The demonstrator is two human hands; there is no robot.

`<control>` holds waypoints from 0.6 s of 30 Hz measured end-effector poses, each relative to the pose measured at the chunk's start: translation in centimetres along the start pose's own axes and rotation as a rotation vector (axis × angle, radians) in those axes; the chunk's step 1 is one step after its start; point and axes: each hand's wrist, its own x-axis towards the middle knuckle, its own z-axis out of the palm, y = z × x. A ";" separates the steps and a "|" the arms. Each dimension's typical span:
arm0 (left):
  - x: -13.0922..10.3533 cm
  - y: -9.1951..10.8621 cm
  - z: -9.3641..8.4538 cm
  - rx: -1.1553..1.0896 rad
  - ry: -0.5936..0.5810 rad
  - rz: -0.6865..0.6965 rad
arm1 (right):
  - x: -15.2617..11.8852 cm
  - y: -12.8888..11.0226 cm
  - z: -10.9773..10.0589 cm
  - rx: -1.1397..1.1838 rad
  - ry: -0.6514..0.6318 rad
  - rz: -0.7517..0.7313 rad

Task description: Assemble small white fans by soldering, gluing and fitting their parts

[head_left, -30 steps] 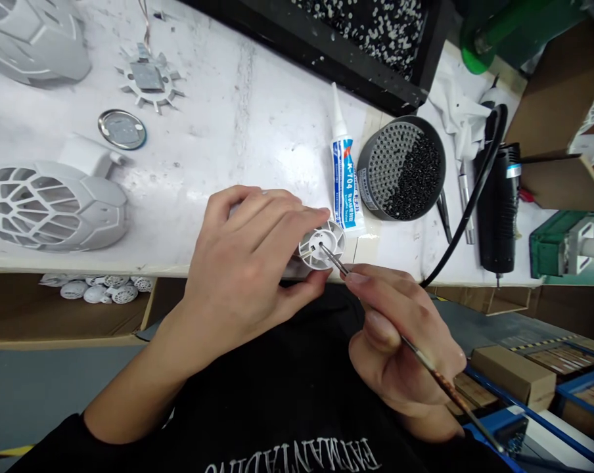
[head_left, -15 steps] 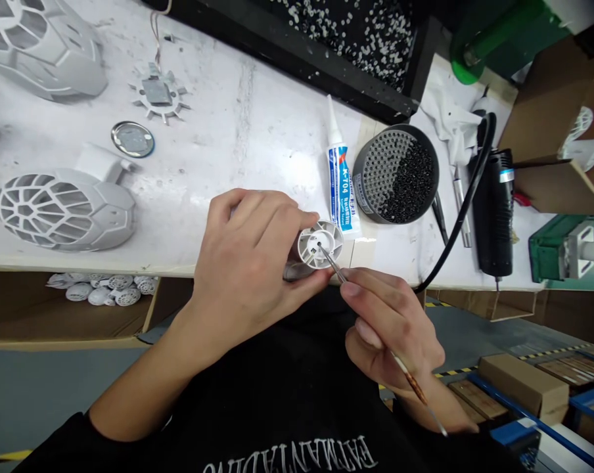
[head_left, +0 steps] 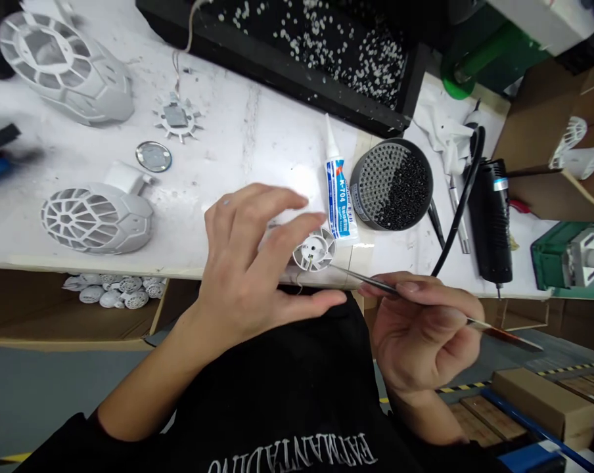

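Note:
A small round white part (head_left: 303, 255) with radial vanes and a central hole stands at the table's front edge, with a thin wire hanging below it. My left hand (head_left: 257, 263) is around its left side, thumb and fingers spread apart, not gripping it. My right hand (head_left: 425, 328) pinches a thin metal pick (head_left: 370, 281), whose tip points at the lower right rim of the white part. Right behind the part lies a tube of K-704 sealant (head_left: 339, 197).
A round dark container (head_left: 359, 203) holds tiny black pieces. Behind it is a black tray (head_left: 277, 69) with small white bits. White vented shells (head_left: 97, 217), a metal disc (head_left: 154, 156) and a toothed part (head_left: 177, 117) lie left. A black electric screwdriver (head_left: 491, 223) lies right.
My left hand has loosened from the white part, its fingers now spread. My right hand has moved right, drawing the pick's tip out of the central hole and tilting the pick flatter.

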 end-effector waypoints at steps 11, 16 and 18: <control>-2.1 1.2 -4.1 -0.338 -0.178 0.006 | 1.6 -0.7 -1.6 0.357 -0.124 0.223; -4.4 0.3 -6.4 -0.212 -0.499 -0.018 | 3.9 0.1 -3.1 0.328 0.033 0.131; -5.1 -0.1 -6.9 -0.091 -0.574 0.009 | 4.3 0.4 -3.4 0.310 0.029 0.029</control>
